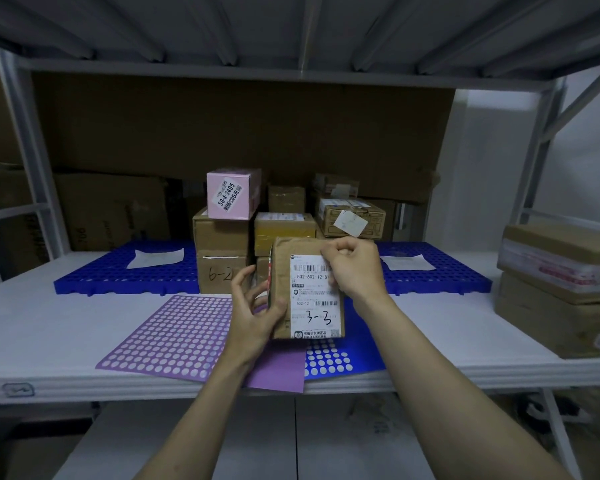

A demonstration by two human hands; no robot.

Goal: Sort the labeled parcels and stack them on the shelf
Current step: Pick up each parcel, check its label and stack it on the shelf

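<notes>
A small brown parcel (305,289) stands upright at the front of the white shelf (49,327), its white shipping label (314,299) facing the camera with "3-3" handwritten on it. The left hand (257,310) grips the parcel's lower left edge, thumb across the front and fingers curled behind. The right hand (352,265) has its fingers bent over the parcel's upper right corner, pinching at the top edge of the label.

Under and just in front of the parcel lie a purple sticker sheet (174,337) full of round dots and a blue sticker sheet (329,358), partly overlapped. Directly behind the parcel a group of cardboard boxes is stacked on a blue plastic grid pallet (118,271): one marked "6-2" (220,271), a pink box (231,194) on top of the left stack with a label reading "58-4-3405", and a box with a loose white tag (352,220) to the right. Two white paper slips (156,258) lie on the pallet, one at each side. At the far right of the shelf sit two larger taped cartons (561,285), one on the other. Big brown cartons (111,209) stand at the back left
</notes>
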